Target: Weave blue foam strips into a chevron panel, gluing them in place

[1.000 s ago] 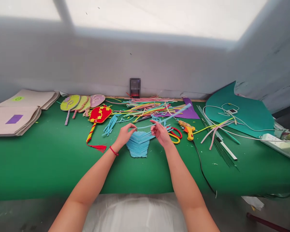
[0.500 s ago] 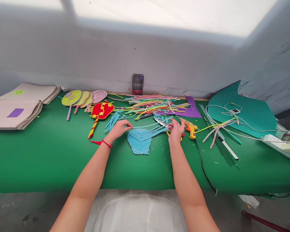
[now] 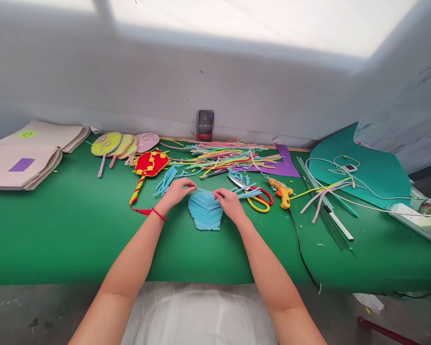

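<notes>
A blue panel (image 3: 205, 214) covered in slanting rows of pipe cleaners lies flat on the green table. Above its upper edge, a light-blue pipe cleaner (image 3: 204, 190) stretches between both hands. My left hand (image 3: 179, 190), with a red bracelet at the wrist, pinches one end. Close to the panel's upper right corner, my right hand (image 3: 230, 202) is closed on the other part of the strand. Loose blue pipe cleaners (image 3: 249, 192) stick out to the right, over scissors (image 3: 259, 206) with red and yellow handles. More cut blue pieces (image 3: 166, 181) lie left of my left hand.
A red fan (image 3: 151, 164) with a striped handle and several round fans (image 3: 107, 144) lie left. Behind the panel is a heap of coloured pipe cleaners (image 3: 230, 155). A yellow glue gun (image 3: 283, 192) with a black cord, white cables and a power strip (image 3: 416, 216) stand right.
My right hand has moved left from beside the scissors to the panel's upper right, closing on the strand. The scissors' handles are now uncovered. My left hand has hardly moved.
</notes>
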The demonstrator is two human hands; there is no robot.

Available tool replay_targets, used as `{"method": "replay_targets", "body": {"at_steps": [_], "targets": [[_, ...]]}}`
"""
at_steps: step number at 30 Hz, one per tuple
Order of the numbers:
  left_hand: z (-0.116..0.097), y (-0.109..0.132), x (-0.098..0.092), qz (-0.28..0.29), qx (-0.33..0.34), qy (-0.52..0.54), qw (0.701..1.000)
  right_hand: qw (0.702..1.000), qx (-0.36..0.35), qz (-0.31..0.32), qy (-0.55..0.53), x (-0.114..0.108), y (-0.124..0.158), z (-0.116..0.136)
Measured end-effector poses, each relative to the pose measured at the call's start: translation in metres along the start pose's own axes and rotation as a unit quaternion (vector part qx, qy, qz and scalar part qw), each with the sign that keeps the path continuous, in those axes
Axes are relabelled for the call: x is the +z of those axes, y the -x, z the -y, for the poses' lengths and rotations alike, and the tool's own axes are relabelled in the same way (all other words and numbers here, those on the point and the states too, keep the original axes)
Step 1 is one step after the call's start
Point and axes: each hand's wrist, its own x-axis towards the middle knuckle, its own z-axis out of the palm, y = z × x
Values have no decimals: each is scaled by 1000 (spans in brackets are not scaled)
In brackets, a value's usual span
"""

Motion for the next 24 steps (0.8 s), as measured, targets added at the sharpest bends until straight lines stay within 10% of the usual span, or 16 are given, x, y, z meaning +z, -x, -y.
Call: {"method": "replay_targets", "body": {"at_steps": [16, 24], "targets": [[13, 0, 25, 33, -113, 107, 987, 994, -71, -75, 31, -13, 5, 18], [17, -5, 32, -27, -222, 320, 921, 994, -53, -96, 20, -19, 5, 15]]}}
